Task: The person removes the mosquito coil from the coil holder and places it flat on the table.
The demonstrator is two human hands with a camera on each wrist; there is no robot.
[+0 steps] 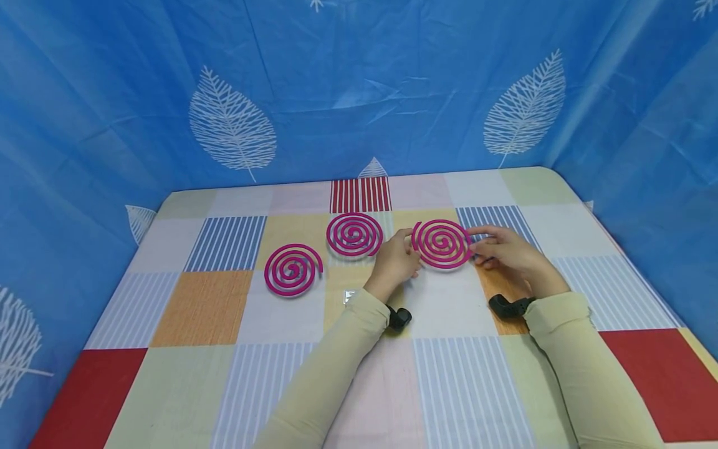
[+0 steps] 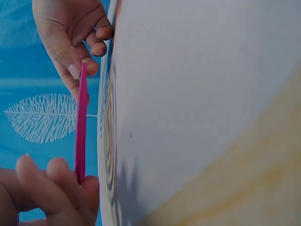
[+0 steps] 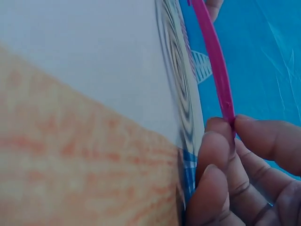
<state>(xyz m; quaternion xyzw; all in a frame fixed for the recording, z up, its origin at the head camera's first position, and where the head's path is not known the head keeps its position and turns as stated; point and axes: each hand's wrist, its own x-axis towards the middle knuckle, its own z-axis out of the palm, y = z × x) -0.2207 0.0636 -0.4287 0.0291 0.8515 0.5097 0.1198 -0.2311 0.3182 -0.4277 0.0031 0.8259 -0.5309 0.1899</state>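
Observation:
A magenta spiral mosquito coil (image 1: 442, 244) is held level above the cloth, its spiral shadow falling below it. My left hand (image 1: 394, 262) pinches its left edge; in the left wrist view the coil (image 2: 81, 127) appears edge-on between thumb and fingers. On the opposite edge my right hand (image 1: 507, 254) pinches it, and the right wrist view shows fingertips on both faces of the coil (image 3: 218, 66). To the left, a second coil (image 1: 354, 234) and a third coil (image 1: 293, 270) lie apart, the third one nearer the front.
A patchwork tablecloth (image 1: 191, 386) covers the table. A small silvery-white piece (image 1: 349, 296) lies beside the left wrist, partly hidden by the sleeve. Blue curtain (image 1: 359, 93) with white leaf prints stands behind the table and along both sides.

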